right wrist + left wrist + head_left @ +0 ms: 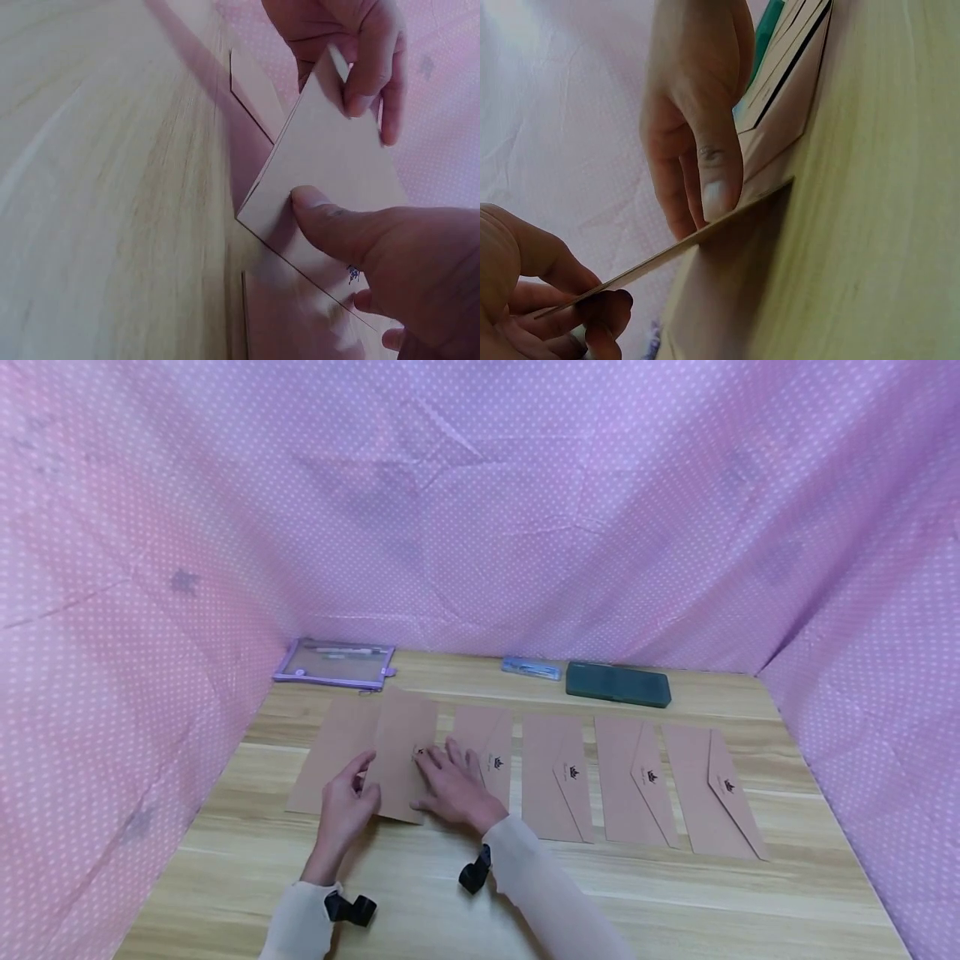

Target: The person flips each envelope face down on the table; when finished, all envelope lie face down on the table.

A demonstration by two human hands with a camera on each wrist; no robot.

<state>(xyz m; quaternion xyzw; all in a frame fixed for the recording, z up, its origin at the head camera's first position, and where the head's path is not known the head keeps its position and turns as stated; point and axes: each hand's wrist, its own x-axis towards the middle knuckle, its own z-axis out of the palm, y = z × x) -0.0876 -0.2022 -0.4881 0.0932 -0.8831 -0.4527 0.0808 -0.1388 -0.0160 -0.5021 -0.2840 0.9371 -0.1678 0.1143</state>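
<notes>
A brown kraft paper envelope with a small dark print is tilted, its left side raised off the table. My left hand pinches that raised edge, thumb on the upper face and fingers beneath, as the left wrist view shows. On its right side my right hand rests with fingers spread, covering part of the print. In the right wrist view the right thumb presses on the face of the envelope. Another brown envelope lies flat to the left, partly hidden behind the raised one.
Several envelopes with crown prints lie in a row to the right. Along the back of the wooden table are a purple-edged zip pouch, a small blue case and a dark green case. A pink dotted cloth surrounds the table.
</notes>
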